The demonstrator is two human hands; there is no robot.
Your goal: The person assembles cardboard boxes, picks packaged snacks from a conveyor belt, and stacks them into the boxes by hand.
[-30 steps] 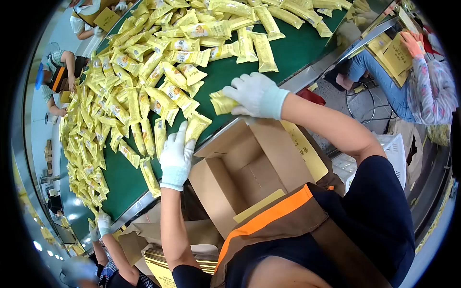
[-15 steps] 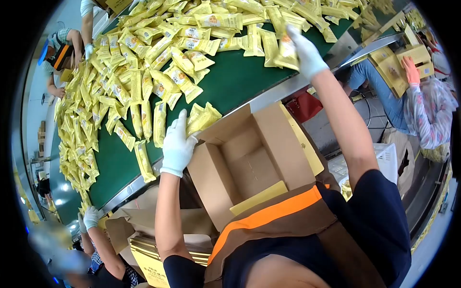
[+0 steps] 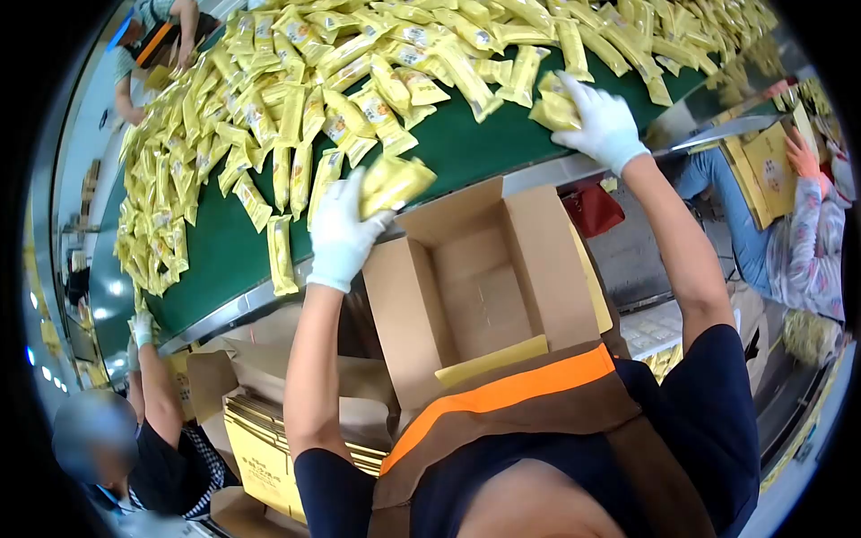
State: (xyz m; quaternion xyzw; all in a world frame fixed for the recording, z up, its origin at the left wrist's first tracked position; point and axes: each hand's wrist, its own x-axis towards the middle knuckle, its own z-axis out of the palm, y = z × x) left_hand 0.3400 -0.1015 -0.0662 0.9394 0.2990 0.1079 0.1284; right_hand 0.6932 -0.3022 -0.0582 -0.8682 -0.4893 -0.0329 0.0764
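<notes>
My left hand [image 3: 343, 231], in a white glove, is closed around yellow wrapped snack packets [image 3: 396, 185] just above the belt's near edge. Farther right, my right hand [image 3: 603, 124], gloved too, grips yellow packets [image 3: 554, 104] over the belt. How many packets each hand has I cannot tell. Between my forearms an open cardboard box [image 3: 475, 296] is tilted toward the belt, its flaps spread and its brown inside showing. A large heap of the same packets [image 3: 269, 99] covers much of the green conveyor belt [image 3: 224, 264].
A metal rail [image 3: 538, 172] edges the belt. Flat yellow cartons [image 3: 260, 457] stand in a box at lower left. Co-workers are at lower left, upper left and right; the right one holds a yellow box [image 3: 769, 170]. A white crate [image 3: 650, 332] sits by my right elbow.
My left hand has closed on packets and lifted them off the belt. My right hand has drawn packets away from the heap, toward the belt's near edge. The camera view has shifted slightly.
</notes>
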